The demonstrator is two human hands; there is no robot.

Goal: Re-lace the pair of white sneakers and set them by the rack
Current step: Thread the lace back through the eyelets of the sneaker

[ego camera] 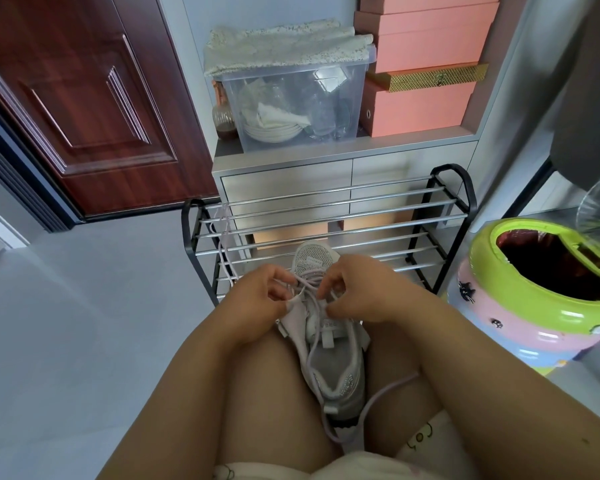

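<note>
White sneaker [329, 344] lies between the thighs. Left hand [262, 299] and right hand [359, 292] each keep a pinching grip on its lace [309, 284]. Metal rack [326, 233] stands on grey floor [84, 323].

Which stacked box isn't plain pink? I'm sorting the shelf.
The flat gold mesh-patterned box, wedged between the plain pink boxes and jutting out leftwards.

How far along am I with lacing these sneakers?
Partly through the first one. One sneaker sits between your knees with some lace crossed near the toe. Your left hand and right hand each pinch the lace, working the eyelets; a long end trails toward the heel. Another lace hangs on the rack. No second sneaker is in view, and nothing is set by the rack.
</note>
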